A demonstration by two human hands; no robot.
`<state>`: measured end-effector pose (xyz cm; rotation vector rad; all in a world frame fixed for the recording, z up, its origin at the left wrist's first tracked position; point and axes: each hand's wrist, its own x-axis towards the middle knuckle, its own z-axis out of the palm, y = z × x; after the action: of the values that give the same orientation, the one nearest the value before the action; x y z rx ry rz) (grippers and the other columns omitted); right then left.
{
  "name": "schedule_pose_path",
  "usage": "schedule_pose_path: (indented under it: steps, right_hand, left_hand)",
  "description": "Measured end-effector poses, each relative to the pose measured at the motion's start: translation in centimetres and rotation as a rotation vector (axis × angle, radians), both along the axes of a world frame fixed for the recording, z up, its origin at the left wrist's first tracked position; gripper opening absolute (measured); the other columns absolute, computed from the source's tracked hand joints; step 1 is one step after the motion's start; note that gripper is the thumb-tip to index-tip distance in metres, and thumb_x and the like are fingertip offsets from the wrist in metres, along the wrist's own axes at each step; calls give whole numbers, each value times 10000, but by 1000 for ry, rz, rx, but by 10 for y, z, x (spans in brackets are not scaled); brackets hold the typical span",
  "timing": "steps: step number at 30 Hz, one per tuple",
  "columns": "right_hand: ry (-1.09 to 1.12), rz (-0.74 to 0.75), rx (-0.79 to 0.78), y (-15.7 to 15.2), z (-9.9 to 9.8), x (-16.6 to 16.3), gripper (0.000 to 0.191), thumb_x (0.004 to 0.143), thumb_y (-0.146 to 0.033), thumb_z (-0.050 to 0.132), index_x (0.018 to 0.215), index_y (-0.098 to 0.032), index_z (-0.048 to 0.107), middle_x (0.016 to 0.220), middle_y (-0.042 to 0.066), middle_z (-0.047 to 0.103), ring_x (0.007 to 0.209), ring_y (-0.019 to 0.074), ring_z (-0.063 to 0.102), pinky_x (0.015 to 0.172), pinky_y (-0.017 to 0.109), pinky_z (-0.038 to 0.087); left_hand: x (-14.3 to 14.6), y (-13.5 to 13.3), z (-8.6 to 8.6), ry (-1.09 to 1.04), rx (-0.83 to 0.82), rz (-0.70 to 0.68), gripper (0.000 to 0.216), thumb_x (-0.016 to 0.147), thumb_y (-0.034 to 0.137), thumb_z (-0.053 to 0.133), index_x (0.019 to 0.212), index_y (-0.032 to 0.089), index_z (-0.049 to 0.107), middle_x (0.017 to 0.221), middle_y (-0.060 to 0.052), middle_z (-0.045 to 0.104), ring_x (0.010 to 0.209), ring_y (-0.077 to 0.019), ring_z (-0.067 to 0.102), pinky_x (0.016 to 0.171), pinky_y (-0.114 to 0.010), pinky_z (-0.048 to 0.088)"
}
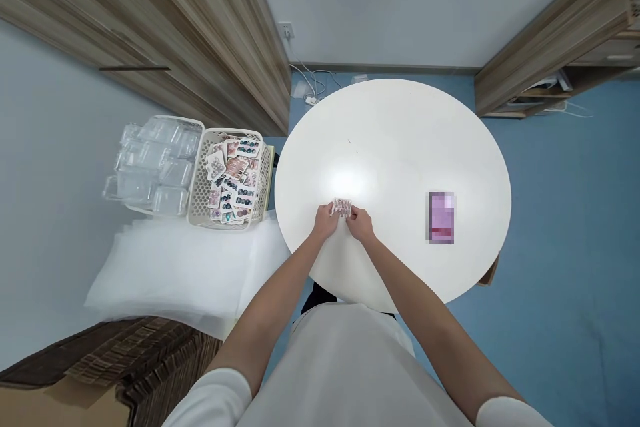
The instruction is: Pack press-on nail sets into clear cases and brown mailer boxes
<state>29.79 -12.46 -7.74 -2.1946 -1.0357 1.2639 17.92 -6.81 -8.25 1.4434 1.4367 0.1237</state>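
Between my two hands, low over the near left part of the white oval table, is a small card of press-on nails with pinkish pieces in rows. My left hand pinches its left edge. On the opposite edge, my right hand grips with thumb and fingers. Similar cards in pink, dark blue and teal fill a white perforated basket to the left of the table.
Clear plastic boxes are piled in another basket at far left. White sheets and stacked flattened cardboard lie nearer me. A blurred pink-purple item rests on the table's right side. Cables run along the wall.
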Motion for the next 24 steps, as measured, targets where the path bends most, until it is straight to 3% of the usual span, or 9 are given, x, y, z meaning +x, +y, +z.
schedule_pose_path:
  steps: [12, 15, 19, 22, 24]
  right_hand:
    - [-34, 41, -4, -2, 3, -6, 227, 697, -182, 432, 910, -197, 509, 881, 50, 540, 799, 173, 520, 701, 286, 426]
    - [15, 22, -6, -7, 4, -4, 338, 714, -209, 447, 1047, -192, 504, 1014, 69, 560, 902, 184, 540, 761, 292, 437]
    - [61, -24, -64, -19, 7, 6, 580, 727, -259, 476, 1285, -160, 353, 1282, 104, 446, 1112, 208, 478, 920, 318, 383]
    - [90, 20, -95, -30, 18, 13, 629, 715, -286, 507, 1309, -160, 342, 1329, 95, 413, 1216, 233, 386, 982, 357, 331]
    - [145, 41, -75, -34, 31, 16, 621, 709, -292, 521, 1297, -169, 365, 1328, 96, 418, 1190, 232, 423, 959, 358, 357]
  left_hand:
    - [4, -9, 2, 12, -15, -16, 317, 753, 196, 464, 1065, 161, 499, 1148, -113, 429, 1093, -199, 417, 908, -285, 338]
    - [1, -12, 3, 37, 0, -9, 420, 752, 193, 456, 1170, 155, 446, 1209, -126, 428, 1129, -215, 414, 934, -309, 328]
    - [-12, -20, 7, 69, 20, -30, 543, 737, 180, 466, 1268, 121, 368, 1314, -152, 379, 1207, -242, 369, 982, -342, 299]
    - [-23, -28, 14, 57, 51, -61, 558, 716, 162, 490, 1263, 110, 392, 1329, -152, 390, 1225, -256, 363, 1009, -362, 277]
    - [-28, -33, 23, 24, 56, -57, 546, 712, 166, 501, 1250, 120, 418, 1315, -144, 420, 1212, -260, 388, 1004, -374, 290]
